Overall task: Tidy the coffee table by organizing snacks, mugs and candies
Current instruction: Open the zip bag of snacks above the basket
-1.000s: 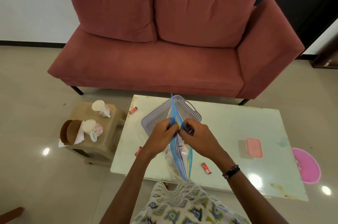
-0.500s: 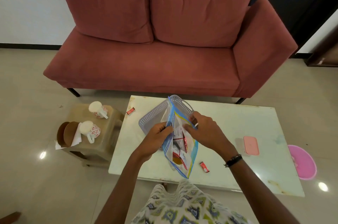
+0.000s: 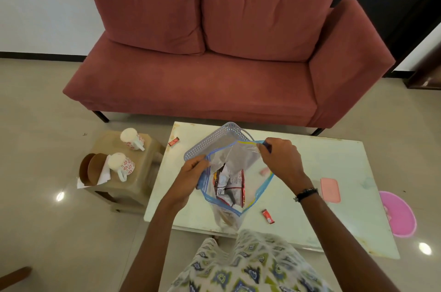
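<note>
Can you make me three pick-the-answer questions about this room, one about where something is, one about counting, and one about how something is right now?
1. Where do the mugs stand?
A. on the sofa
B. on the small stool
C. on the coffee table

2. How many mugs are there?
A. two
B. four
C. five

3. How is the zip bag right now?
A. sealed flat
B. pulled open
C. lying on the floor

Answers:
1 B: both sit on the small stool, left of the coffee table.
2 A: one mug, another mug.
3 B: the left hand and right hand hold the zip bag apart, with snack packets showing inside.
</note>
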A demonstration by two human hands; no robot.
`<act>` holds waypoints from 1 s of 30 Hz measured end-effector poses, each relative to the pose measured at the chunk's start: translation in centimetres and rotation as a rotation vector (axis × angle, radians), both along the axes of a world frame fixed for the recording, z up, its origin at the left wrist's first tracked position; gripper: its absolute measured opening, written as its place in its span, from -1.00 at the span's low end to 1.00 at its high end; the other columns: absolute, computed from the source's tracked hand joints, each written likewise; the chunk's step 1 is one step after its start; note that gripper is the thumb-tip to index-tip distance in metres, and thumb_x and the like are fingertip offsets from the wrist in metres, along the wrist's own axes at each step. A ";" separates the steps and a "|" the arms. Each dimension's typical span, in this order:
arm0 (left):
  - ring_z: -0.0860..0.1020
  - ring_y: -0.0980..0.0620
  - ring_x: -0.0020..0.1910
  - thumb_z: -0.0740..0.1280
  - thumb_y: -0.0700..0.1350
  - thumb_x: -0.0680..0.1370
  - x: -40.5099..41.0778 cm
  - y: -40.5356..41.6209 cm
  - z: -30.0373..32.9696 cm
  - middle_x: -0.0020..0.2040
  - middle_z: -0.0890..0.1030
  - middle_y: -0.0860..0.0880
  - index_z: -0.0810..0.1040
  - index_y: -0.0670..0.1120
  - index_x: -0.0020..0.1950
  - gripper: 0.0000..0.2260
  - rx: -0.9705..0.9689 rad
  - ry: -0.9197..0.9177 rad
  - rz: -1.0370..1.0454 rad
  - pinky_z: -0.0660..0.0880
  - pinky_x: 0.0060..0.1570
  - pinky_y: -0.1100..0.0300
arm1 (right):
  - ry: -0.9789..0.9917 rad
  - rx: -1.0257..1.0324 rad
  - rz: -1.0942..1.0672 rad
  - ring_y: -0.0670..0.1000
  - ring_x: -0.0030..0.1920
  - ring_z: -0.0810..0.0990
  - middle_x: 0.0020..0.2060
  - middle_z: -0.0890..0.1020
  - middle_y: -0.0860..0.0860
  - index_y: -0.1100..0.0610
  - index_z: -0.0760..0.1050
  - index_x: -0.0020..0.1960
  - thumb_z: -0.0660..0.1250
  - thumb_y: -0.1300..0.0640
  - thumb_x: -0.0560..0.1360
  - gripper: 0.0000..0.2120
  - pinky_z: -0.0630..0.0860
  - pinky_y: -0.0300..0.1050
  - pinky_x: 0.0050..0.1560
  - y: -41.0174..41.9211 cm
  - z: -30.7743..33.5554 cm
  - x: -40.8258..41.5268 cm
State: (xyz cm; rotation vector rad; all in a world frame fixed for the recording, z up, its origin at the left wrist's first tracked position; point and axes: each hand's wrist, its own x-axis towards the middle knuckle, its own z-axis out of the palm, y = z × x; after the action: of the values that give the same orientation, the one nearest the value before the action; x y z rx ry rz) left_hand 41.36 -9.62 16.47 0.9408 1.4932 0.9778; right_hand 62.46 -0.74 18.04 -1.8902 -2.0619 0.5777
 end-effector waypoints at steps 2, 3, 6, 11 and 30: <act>0.29 0.03 -0.51 0.13 -0.17 0.62 0.3 0.0 -0.1 -0.57 0.35 -0.04 0.35 -0.16 -0.36 -0.67 -0.001 -0.006 -0.006 0.27 -0.37 0.17 | -0.014 -0.019 0.017 0.14 -0.30 0.46 -0.32 0.56 0.10 0.15 0.44 -0.27 0.23 0.03 0.54 -0.73 0.32 -0.14 -0.31 -0.1 -0.2 -0.2; 0.28 0.06 -0.54 0.13 -0.18 0.62 0.5 0.1 -0.1 -0.60 0.35 -0.01 0.32 -0.15 -0.40 -0.64 0.007 -0.008 -0.016 0.25 -0.40 0.19 | -0.020 -0.035 0.020 0.14 -0.28 0.48 -0.30 0.57 0.09 0.16 0.47 -0.23 0.23 0.03 0.54 -0.74 0.34 -0.14 -0.30 -0.2 -0.3 -0.2; 0.26 0.11 -0.58 0.11 -0.17 0.63 0.8 0.0 -0.2 -0.63 0.34 0.02 0.30 -0.11 -0.43 -0.60 0.017 -0.012 -0.020 0.23 -0.47 0.25 | 0.032 -0.028 0.018 0.13 -0.15 0.58 -0.14 0.63 0.06 0.14 0.54 -0.09 0.27 0.09 0.51 -0.87 0.48 -0.08 -0.20 -0.7 -0.9 -0.1; 0.23 0.14 -0.54 0.12 -0.10 0.63 0.5 -0.4 -1.0 -0.52 0.28 -0.02 0.30 -0.14 -0.33 -0.68 -0.004 -0.043 0.003 0.18 -0.43 0.23 | 0.181 0.287 0.156 0.08 -0.14 0.49 -0.17 0.56 0.07 0.18 0.49 -0.12 0.30 0.30 0.44 -0.94 0.43 -0.08 -0.15 -3.9 -0.5 -1.8; 0.28 0.05 -0.43 0.12 -0.25 0.59 0.7 -2.3 0.0 -0.42 0.27 -0.14 0.32 -0.17 -0.32 -0.73 0.023 -0.010 -0.001 0.26 -0.36 0.30 | -0.034 -0.475 0.168 0.22 0.13 0.55 -0.12 0.57 0.24 0.24 0.39 -0.27 0.04 0.11 0.63 -0.64 0.44 0.02 0.09 -6.8 -8.3 -10.8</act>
State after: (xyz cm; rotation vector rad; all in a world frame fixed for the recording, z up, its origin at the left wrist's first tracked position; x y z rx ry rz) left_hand 42.07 -11.94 16.51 0.9517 1.4756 0.9999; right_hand 51.69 -7.50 9.73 -1.9790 -2.2700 1.1732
